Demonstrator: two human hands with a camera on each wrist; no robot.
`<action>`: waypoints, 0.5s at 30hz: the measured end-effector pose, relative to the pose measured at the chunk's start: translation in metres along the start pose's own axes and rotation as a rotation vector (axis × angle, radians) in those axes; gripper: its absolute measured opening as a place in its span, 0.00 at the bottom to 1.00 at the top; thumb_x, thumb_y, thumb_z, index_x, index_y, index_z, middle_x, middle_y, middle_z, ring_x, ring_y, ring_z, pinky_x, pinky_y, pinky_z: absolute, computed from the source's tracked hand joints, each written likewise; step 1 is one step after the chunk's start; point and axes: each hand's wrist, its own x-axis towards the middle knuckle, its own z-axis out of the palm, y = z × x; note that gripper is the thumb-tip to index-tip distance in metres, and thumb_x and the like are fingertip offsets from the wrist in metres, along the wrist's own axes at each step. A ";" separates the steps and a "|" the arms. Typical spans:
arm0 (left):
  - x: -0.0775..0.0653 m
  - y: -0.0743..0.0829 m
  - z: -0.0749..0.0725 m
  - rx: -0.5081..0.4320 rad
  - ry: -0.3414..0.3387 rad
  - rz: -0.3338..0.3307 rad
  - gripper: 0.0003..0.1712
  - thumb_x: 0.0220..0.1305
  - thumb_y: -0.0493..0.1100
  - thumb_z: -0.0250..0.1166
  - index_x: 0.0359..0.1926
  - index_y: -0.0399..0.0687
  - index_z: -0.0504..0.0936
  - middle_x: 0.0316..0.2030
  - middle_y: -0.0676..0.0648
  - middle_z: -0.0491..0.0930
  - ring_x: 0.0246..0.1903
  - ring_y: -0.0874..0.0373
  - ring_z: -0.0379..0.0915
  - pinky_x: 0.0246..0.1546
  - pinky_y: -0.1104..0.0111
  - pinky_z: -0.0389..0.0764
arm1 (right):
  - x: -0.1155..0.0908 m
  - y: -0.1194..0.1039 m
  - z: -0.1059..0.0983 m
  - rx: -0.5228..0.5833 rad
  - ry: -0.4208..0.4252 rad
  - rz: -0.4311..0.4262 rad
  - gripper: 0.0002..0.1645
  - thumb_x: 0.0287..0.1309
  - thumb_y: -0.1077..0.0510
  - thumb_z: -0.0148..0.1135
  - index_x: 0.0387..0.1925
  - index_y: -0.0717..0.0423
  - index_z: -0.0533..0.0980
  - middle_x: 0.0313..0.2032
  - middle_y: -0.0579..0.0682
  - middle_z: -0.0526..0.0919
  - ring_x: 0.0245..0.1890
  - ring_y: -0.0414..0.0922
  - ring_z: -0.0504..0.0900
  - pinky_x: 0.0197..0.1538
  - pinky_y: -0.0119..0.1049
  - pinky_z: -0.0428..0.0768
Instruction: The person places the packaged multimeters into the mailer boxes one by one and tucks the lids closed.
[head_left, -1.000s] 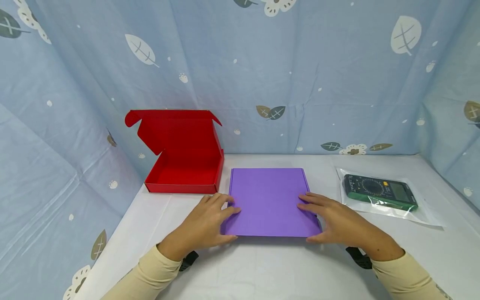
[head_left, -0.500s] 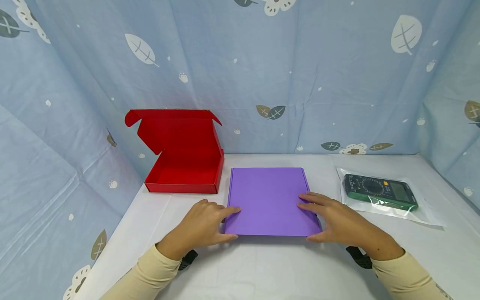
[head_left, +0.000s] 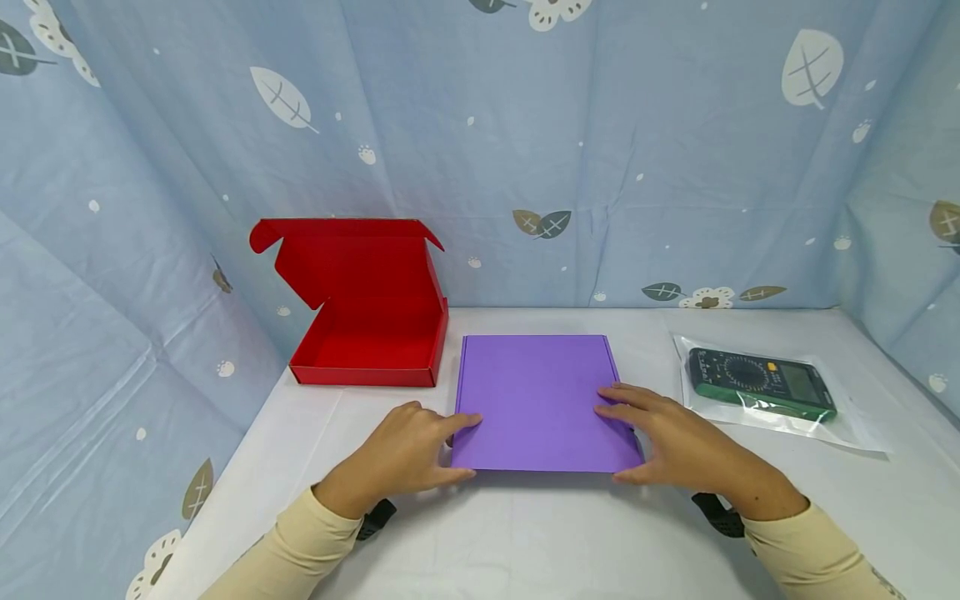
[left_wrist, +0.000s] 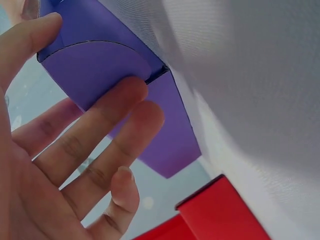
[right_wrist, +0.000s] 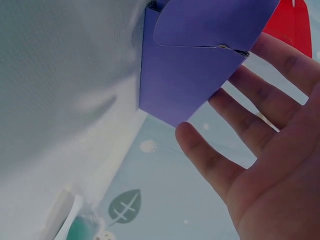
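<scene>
A flat purple cardboard box (head_left: 536, 404) lies on the white-covered table with its lid down. My left hand (head_left: 401, 450) is at its near left corner: index finger on the lid's edge, thumb by the front corner. In the left wrist view, other fingertips touch a rounded side flap (left_wrist: 95, 67), and the little finger is bent. My right hand (head_left: 667, 437) spreads along the right side, fingertips over the lid's edge and thumb at the near corner. The right wrist view shows its fingers extended beside the box wall (right_wrist: 185, 75), which has a rounded flap too.
Back left stands an open red cardboard box (head_left: 367, 333), its lid raised. To the right, a black and green multimeter (head_left: 761, 383) lies in a clear plastic bag (head_left: 847, 425). A blue patterned curtain (head_left: 480, 150) hangs behind the white table (head_left: 540, 542).
My left hand's other fingers have come down from the box's left edge to its side, leaving the index finger on top. The right hand and the boxes have stayed put.
</scene>
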 end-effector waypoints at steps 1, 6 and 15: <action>0.000 0.000 0.000 -0.003 0.001 0.002 0.35 0.49 0.63 0.75 0.58 0.58 0.83 0.25 0.63 0.84 0.26 0.67 0.77 0.39 0.64 0.79 | 0.000 0.000 0.000 -0.006 0.005 0.001 0.51 0.35 0.39 0.83 0.62 0.54 0.77 0.68 0.52 0.72 0.68 0.57 0.70 0.63 0.56 0.74; 0.000 -0.001 0.000 -0.016 0.011 0.016 0.35 0.49 0.62 0.76 0.57 0.56 0.83 0.24 0.63 0.84 0.25 0.68 0.76 0.40 0.64 0.80 | 0.000 -0.001 0.000 -0.068 0.048 0.004 0.49 0.32 0.36 0.83 0.59 0.49 0.80 0.54 0.50 0.76 0.53 0.50 0.75 0.53 0.49 0.77; 0.000 -0.002 -0.001 -0.065 -0.011 0.013 0.36 0.50 0.62 0.76 0.58 0.54 0.83 0.25 0.62 0.84 0.25 0.71 0.75 0.41 0.65 0.80 | -0.001 -0.003 -0.007 -0.092 -0.060 0.070 0.48 0.36 0.33 0.80 0.62 0.43 0.78 0.38 0.44 0.80 0.34 0.36 0.74 0.37 0.36 0.77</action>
